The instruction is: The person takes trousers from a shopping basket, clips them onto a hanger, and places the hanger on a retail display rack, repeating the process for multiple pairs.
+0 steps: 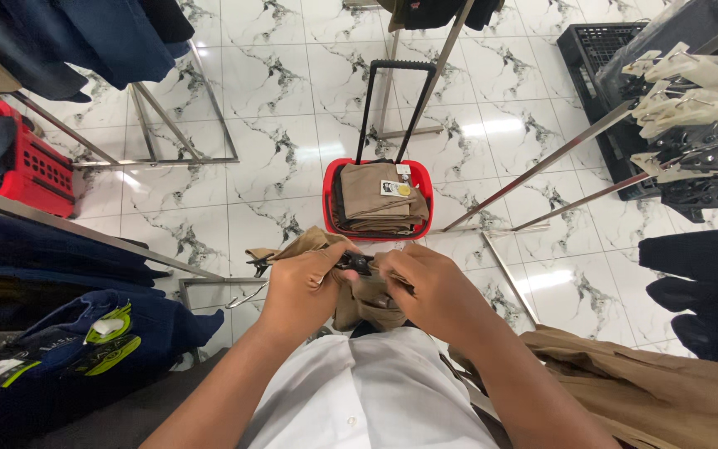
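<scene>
Marble floor (276, 100) below us, our left hand (305, 287) and right hand (425, 291), fingers (330, 259) curled tight, pinching black clip hanger (357, 263) onto tan trousers (359, 303)

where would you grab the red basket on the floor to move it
By the top crossbar of its black pull handle, coming from above. The handle stands extended upright from the far side of the red basket, clear of the folded tan trousers stacked inside, so a hand can wrap it without touching the load. Both hands are busy now with a clip hanger.
</scene>
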